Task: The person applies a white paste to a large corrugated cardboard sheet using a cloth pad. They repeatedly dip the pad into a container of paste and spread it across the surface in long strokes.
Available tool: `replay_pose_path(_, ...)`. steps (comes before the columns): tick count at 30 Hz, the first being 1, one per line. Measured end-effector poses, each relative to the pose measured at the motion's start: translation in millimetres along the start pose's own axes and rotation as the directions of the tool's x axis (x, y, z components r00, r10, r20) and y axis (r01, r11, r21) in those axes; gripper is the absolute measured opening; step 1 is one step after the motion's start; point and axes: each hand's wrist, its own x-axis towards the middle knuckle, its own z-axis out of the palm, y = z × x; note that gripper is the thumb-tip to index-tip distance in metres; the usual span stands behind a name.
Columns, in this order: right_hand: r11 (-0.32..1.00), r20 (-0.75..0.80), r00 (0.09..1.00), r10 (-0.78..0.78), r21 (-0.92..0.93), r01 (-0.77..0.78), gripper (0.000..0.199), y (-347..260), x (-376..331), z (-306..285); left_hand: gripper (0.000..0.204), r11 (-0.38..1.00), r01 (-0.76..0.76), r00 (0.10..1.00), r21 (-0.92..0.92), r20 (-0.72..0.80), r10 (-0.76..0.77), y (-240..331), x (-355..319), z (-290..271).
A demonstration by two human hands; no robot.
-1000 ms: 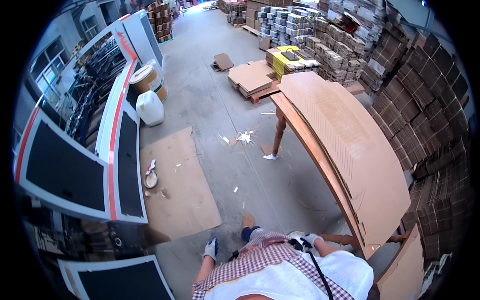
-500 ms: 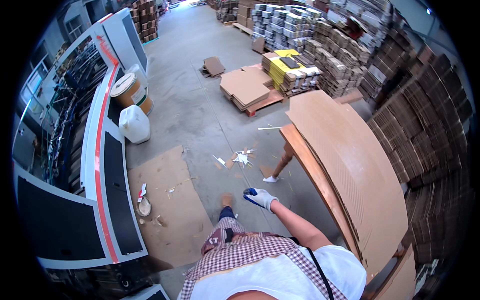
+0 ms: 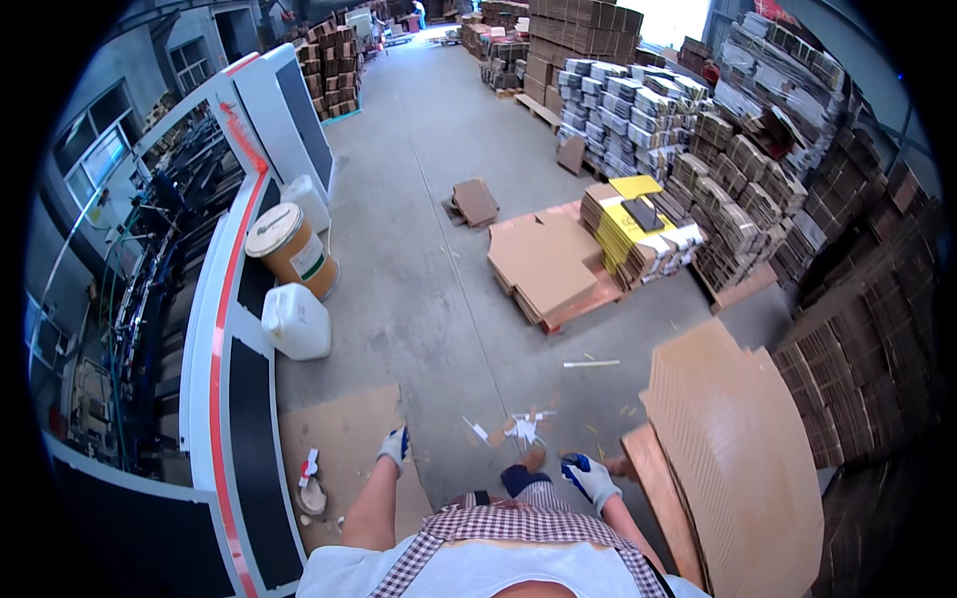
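Note:
My left hand [image 3: 395, 448], in a white glove with blue on the palm and fingers, hangs at my left over a flat brown cardboard sheet [image 3: 344, 424] on the floor. Its fingers look loosely bent and apart, with nothing in them. At my right, my right hand [image 3: 592, 479] wears the same kind of glove. Loosely curled fingers there hold nothing that I can see. Nearest to it is a wooden table [image 3: 663, 498] bearing large flat cardboard sheets [image 3: 733, 439]; the hand appears apart from it. One shoe [image 3: 535, 457] shows between my hands.
On the left stand a long machine with grey panels [image 3: 204, 399], a white jug [image 3: 296, 322] and a brown drum [image 3: 299, 254]. Paper scraps [image 3: 525, 427] litter the floor ahead. Beyond them, a pallet [image 3: 588, 311] carries flat cardboard [image 3: 546, 261]. Bundled cardboard stacks [image 3: 867, 349] line the right.
My left hand has come into view at the left. The right hand sits lower and farther right. The view has shifted, and the pallet and table now appear lower and farther right.

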Motion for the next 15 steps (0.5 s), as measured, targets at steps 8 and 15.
replay_pose_path(8,0.965,-0.066,0.994,-0.082,0.244,0.095,0.033,-94,147,-88,0.044,0.82,-0.402,0.906,0.407,0.304,0.293,122,71,145)
replay_pose_path(15,0.976,-0.216,0.954,-0.207,0.026,0.218,0.037,-145,215,-203,0.046,-0.017,-0.749,0.662,0.662,0.747,-0.061,83,110,180)
